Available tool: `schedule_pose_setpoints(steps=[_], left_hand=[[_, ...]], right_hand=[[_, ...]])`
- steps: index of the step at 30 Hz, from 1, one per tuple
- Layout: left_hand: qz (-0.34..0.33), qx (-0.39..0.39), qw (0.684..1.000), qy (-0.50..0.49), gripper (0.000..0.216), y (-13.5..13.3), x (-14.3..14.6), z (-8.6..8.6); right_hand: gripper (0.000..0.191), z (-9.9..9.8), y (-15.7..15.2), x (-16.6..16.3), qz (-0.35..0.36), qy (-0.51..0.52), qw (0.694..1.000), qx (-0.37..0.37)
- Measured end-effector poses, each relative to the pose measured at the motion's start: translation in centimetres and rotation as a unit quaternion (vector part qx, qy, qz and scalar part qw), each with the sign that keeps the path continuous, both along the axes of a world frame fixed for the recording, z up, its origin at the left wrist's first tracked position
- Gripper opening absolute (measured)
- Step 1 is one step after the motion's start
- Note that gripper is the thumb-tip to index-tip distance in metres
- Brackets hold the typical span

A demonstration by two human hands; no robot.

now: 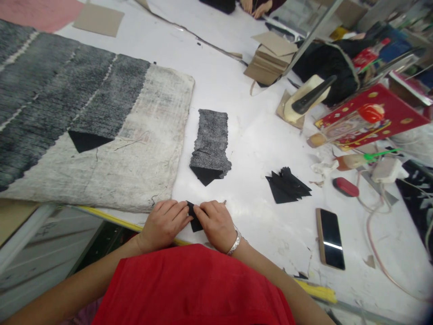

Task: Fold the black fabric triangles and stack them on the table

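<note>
White worktable (243, 90), fabric scraps at twelve o'clock. Left hand (164, 224), right hand (216, 224) pinching small black piece (195, 221): press edges evenly, fingertips close, crease flat.

Bright, even light is washing the white table (257, 149); shadows are staying faint, while the far edges are bending and blurring.

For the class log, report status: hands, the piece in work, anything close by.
Left hand and right hand both pinching small black piece at table edge. Folded grey strip just beyond. Phone off right.
</note>
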State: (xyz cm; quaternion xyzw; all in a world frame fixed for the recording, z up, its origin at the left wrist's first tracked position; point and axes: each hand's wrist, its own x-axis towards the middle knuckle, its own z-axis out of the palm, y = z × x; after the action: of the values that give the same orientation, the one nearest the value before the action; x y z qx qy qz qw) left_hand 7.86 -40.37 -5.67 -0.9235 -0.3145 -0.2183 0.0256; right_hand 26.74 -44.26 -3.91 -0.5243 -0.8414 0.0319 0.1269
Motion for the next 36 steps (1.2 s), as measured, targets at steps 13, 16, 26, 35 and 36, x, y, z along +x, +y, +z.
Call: schedule_pose_setpoints(steps=[13, 16, 26, 35, 36], left_hand=[[0.015, -0.027, 0.998, 0.052, 0.035, 0.3, 0.1, 1.1], [0.014, -0.049, 0.994, 0.096, 0.037, 0.4, 0.0, 1.5], [-0.011, 0.007, 1.000, 0.008, 0.032, 0.0, -0.1, 1.0], [-0.041, -0.054, 0.998, 0.012, 0.019, -0.4, 0.6, -0.1], [-0.039, -0.054, 0.998, 0.012, 0.018, -0.4, 0.6, -0.1]], right_hand=[[0.023, 0.4, 0.2, -0.4, 0.039, -0.069, 0.997, -0.006], [0.024, 0.5, 0.2, -0.4, 0.041, -0.068, 0.997, -0.010], [0.020, 0.4, 0.1, -0.5, 0.032, -0.063, 0.998, -0.006], [0.024, -0.1, -1.6, 2.2, 0.022, 0.004, 1.000, 0.013], [0.024, -0.1, -1.8, 2.4, 0.020, 0.006, 1.000, 0.011]])
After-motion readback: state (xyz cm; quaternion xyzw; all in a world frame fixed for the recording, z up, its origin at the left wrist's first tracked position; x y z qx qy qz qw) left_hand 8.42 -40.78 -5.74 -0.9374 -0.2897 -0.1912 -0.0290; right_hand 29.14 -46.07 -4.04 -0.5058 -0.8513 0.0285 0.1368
